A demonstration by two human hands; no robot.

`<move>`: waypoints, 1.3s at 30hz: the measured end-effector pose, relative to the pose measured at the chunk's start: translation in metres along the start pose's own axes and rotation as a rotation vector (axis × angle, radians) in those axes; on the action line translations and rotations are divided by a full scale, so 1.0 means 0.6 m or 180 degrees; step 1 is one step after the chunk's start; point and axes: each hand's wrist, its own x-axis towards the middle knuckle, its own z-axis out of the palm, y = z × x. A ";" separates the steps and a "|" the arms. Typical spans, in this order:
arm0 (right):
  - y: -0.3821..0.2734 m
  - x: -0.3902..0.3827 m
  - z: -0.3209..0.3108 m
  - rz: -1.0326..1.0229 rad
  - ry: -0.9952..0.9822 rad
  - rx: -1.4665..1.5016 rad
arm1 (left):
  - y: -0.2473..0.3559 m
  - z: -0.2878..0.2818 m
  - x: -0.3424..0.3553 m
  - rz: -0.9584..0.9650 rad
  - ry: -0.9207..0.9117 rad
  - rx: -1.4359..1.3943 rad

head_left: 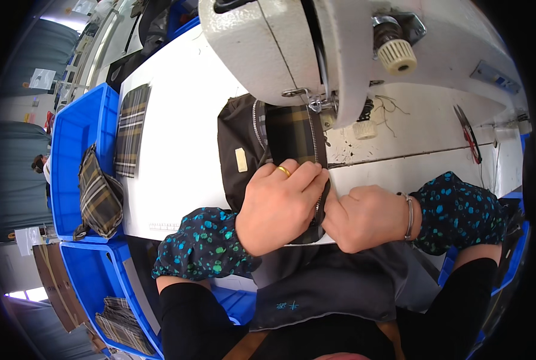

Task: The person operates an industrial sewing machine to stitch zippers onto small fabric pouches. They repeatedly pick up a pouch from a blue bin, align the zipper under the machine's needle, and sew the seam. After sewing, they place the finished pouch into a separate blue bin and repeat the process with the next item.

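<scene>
A dark brown fabric pouch [233, 129] with a plaid inside lies under the needle area of a white sewing machine [253, 51]. Its metal zipper [313, 137] runs along the right edge toward me, and a small cream tag [241, 160] shows on the left side. My left hand [277, 207], a ring on one finger, presses over the near part of the pouch, its bent fingers gripping by the zipper. Close beside it, my right hand [364, 217] is curled, thumb and fingers pinching the pouch's right edge. The fingertips are partly hidden.
A flat plaid piece [133, 132] lies on the white table's left side. Beyond it stands a blue bin [69, 144] with a plaid pouch [99, 198] over its edge. A lower blue bin [78, 267] holds folded plaid pieces [124, 324]. Red-handled scissors [471, 137] lie at right.
</scene>
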 end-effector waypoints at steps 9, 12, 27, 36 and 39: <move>0.045 -0.004 0.031 0.0392 0.0111 0.0143 | -0.037 0.013 0.041 -0.0078 0.0311 0.0063; 0.060 -0.002 0.039 0.0548 0.0132 0.0058 | -0.052 0.016 0.055 -0.0095 0.0379 0.0047; 0.059 -0.002 0.026 0.0985 0.0152 0.0034 | -0.052 -0.041 0.016 -0.0190 -0.0128 0.0544; 0.061 0.018 0.050 0.1077 0.0632 0.0628 | -0.042 -0.047 0.011 -0.0298 0.0138 0.0810; 0.064 0.016 0.037 0.1037 0.0527 0.0880 | -0.060 -0.067 0.015 -0.0688 0.0870 0.0770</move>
